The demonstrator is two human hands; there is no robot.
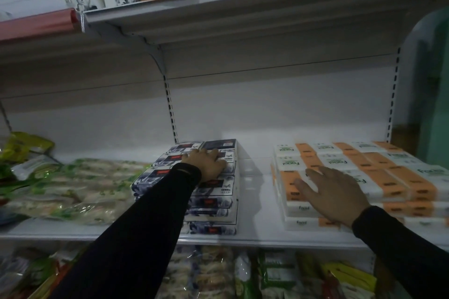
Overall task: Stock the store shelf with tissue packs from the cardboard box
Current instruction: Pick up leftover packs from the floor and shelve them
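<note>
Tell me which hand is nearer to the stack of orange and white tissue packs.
Right. The right hand lies flat on the orange and white tissue packs; the left hand rests on the dark-printed stack, across a bare gap of shelf.

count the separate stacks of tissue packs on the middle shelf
2. The blue-and-white stack sits mid-shelf under the left hand; the orange-and-white stack sits to its right, with the right hand over its front corner. Green-wrapped packs further left may be tissue too; unclear.

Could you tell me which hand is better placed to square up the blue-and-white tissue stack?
Left. The left hand already rests on the blue-and-white stack; the right hand lies on the orange-and-white packs.
</note>
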